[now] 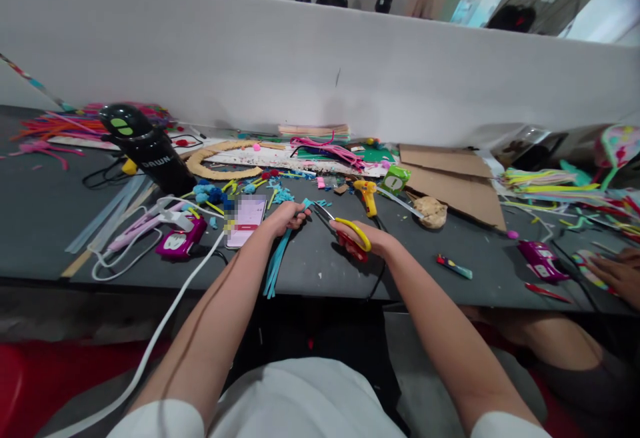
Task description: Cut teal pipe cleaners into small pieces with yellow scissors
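Note:
My left hand point(290, 217) is closed around a bundle of blue pipe cleaners point(278, 261). Their long ends hang down toward the table's front edge, and short tips poke out past my fingers. In my right hand point(357, 238) is a pair of scissors point(354, 235) with yellow and red handles. The blades point at the blue tips and look slightly apart; whether they touch them I cannot tell. Cut blue bits point(284, 195) lie just behind my left hand. A phone point(246, 221) with a lit screen lies beside my left wrist.
A black tumbler point(147, 148), a purple power socket point(183, 238) and white cables are on the left. Behind the scissors stands a yellow glue gun point(367, 197), near cardboard sheets point(450, 181). A utility knife point(454, 266) lies to the right. Another person's hand point(617, 275) is at the far right.

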`<state>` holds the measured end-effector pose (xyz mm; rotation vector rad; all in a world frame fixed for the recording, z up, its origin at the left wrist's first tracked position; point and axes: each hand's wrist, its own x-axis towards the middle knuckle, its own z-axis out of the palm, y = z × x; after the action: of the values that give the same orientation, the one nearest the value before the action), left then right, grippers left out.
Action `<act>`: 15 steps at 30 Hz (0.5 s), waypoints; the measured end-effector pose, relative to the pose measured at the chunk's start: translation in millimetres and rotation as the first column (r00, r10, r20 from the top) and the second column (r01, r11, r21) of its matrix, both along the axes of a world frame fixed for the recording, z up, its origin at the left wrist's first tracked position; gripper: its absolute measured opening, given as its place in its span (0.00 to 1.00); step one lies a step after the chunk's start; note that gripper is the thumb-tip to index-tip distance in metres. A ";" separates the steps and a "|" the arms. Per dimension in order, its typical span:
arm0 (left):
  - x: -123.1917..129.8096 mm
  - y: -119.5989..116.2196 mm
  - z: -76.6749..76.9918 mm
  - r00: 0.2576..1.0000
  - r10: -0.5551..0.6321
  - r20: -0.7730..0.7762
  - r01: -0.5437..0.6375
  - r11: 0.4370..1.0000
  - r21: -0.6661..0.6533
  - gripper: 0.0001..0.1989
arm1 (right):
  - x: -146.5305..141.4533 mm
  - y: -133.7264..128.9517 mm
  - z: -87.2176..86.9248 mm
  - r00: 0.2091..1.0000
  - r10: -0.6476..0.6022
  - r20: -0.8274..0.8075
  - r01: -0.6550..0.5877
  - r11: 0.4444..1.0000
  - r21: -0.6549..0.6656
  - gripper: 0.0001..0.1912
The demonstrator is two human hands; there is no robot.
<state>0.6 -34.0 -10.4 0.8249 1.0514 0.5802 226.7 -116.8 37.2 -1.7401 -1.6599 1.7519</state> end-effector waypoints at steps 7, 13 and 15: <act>0.9 0.1 -4.8 1.000 -0.013 -0.017 0.014 0.998 0.065 0.06 | -3.3 -4.1 -3.3 0.999 0.031 0.027 -0.032 0.999 0.020 0.35; -0.7 2.4 -7.1 0.997 -0.075 -0.031 0.077 0.994 0.073 0.06 | -7.9 -0.3 -10.9 0.999 0.032 0.024 -0.033 0.998 0.052 0.35; -1.4 2.2 -6.0 0.995 -0.097 -0.032 0.099 0.993 0.069 0.06 | -10.6 1.3 -11.0 0.999 0.032 0.028 -0.034 0.998 0.059 0.35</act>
<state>-0.8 -31.8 -16.3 0.9440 1.0150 0.5264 216.0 -115.5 26.1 -1.7277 -1.7426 1.6820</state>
